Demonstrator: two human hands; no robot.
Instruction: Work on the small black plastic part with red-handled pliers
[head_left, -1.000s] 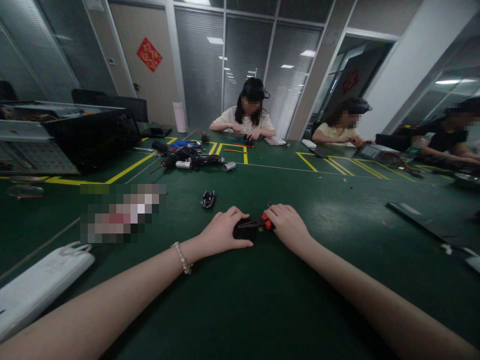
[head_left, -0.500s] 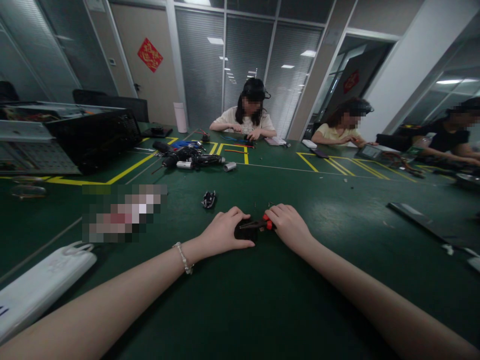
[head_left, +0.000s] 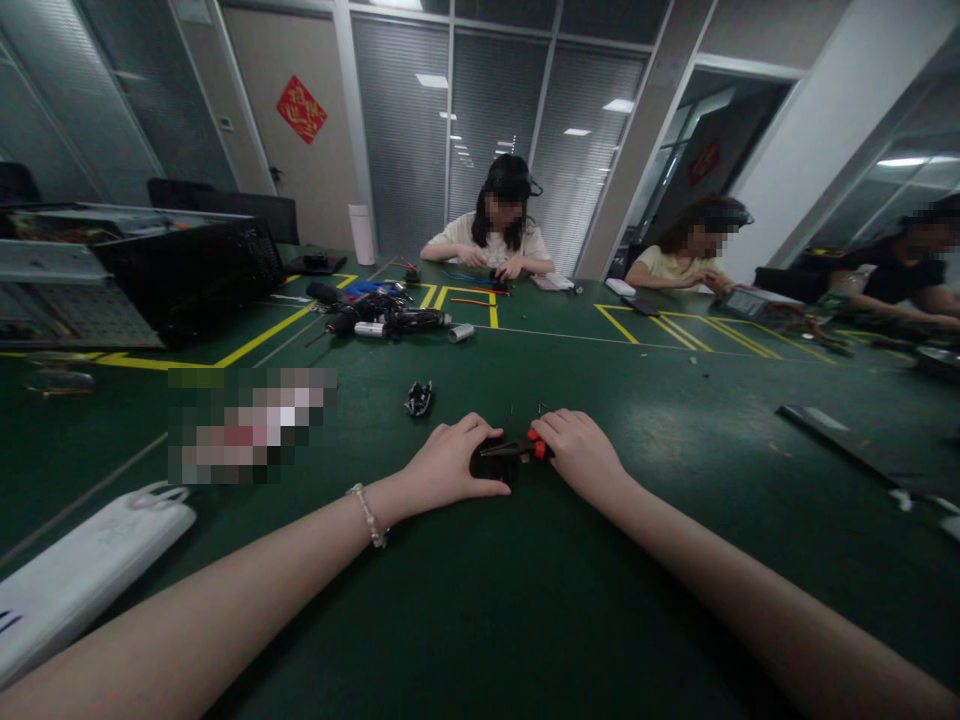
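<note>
My left hand [head_left: 455,462] grips a small dark part [head_left: 493,468] against the table, thumb on the near side and fingers on the far side. My right hand [head_left: 581,452] is closed round the red handles of a pair of pliers [head_left: 514,450]. The jaws point left and lie over the dark part; whether they bite on it I cannot tell. Just beyond my left hand sits a small black and silver piece [head_left: 419,399]. Tiny thin bits lie past the pliers.
On the green table [head_left: 480,600], a white case [head_left: 97,570] lies at left, near a black computer case [head_left: 187,275]. Black tools and metal cylinders [head_left: 460,333] sit farther back. A dark flat bar [head_left: 840,440] is at right. Several people [head_left: 499,225] work across the table.
Almost nothing differs; the view has shifted very slightly. Both hands keep their hold on the dark part and the pliers.
</note>
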